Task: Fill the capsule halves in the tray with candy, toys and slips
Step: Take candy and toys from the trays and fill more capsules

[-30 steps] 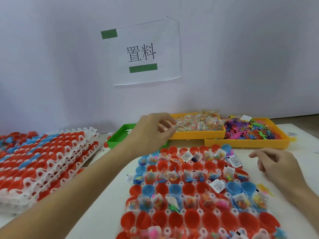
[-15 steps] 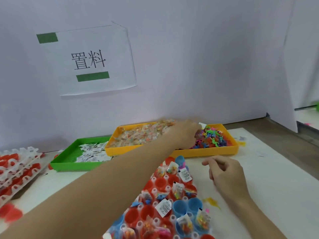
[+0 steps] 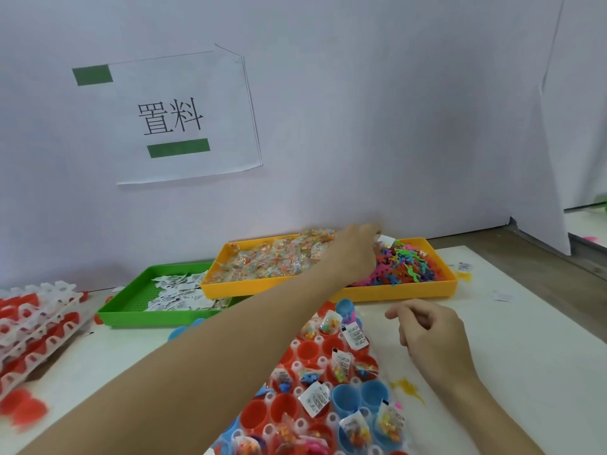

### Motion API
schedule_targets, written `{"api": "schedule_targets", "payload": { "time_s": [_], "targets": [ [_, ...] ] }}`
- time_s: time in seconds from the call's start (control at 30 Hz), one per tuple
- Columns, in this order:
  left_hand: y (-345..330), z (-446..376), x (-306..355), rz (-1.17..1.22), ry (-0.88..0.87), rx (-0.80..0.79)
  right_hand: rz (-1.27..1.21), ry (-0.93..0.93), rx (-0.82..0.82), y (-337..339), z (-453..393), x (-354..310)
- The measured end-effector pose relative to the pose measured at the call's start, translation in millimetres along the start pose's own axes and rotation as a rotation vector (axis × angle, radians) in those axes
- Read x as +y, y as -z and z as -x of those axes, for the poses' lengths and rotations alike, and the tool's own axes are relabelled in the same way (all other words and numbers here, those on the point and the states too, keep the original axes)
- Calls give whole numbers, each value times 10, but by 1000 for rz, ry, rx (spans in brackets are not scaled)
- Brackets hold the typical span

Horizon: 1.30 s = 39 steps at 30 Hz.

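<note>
A white table top (image 3: 512,349) runs up to a pale lilac wall (image 3: 394,126), where a paper sign (image 3: 184,116) with two green tape strips hangs at the left. Along the far edge sit a green tray of paper slips (image 3: 131,300), a yellow tray of candy packets (image 3: 230,280) and, to its right, a yellow tray of coloured toys (image 3: 440,284). In the near middle lies the capsule tray (image 3: 328,389), its red and blue halves partly filled with candy bags and slips. A stack of white trays with red halves (image 3: 36,333) stands at the left edge, and a yellow toy (image 3: 407,389) lies on the table just right of the capsule tray. The left hand (image 3: 356,251) reaches across to the far end of the toy tray, its fingers curled down into the toys; whether they hold anything cannot be told. The right hand (image 3: 430,333) hovers beside the capsule tray's far right corner, fingers loosely curled, holding nothing that can be seen. Compared with half a second earlier, the left hand is a little further over the toys, the right hand sits much as it did, and the view has swung slightly so the sign appears further right.
</note>
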<state>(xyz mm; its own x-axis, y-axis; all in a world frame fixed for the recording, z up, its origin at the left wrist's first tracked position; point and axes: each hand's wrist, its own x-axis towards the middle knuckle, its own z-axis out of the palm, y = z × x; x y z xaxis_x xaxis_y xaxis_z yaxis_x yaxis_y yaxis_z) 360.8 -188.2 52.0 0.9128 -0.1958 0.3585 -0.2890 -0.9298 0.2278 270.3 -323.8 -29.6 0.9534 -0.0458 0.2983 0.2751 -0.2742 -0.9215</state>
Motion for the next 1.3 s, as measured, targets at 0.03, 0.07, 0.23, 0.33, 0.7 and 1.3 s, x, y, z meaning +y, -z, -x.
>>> {"api": "schedule_targets", "payload": {
  "time_s": [0.03, 0.07, 0.23, 0.33, 0.7, 1.3],
  "targets": [
    [8, 22, -12, 24, 10, 21, 4, 1, -3, 2, 4, -3],
    [15, 47, -27, 42, 23, 30, 7, 1, -4, 4, 6, -5],
    [31, 129, -76, 108, 92, 62, 26, 2, -16, 6, 6, -10],
    [20, 127, -65, 149, 134, 96, 26, -7, -13, 8, 0, -6],
    [13, 84, -68, 329, 218, 199, 36, -10, -16, -2, -5, -2],
    [1013, 1411, -682, 1089, 538, 239, 28, 18, -38, 42, 2, -14]
  ]
}}
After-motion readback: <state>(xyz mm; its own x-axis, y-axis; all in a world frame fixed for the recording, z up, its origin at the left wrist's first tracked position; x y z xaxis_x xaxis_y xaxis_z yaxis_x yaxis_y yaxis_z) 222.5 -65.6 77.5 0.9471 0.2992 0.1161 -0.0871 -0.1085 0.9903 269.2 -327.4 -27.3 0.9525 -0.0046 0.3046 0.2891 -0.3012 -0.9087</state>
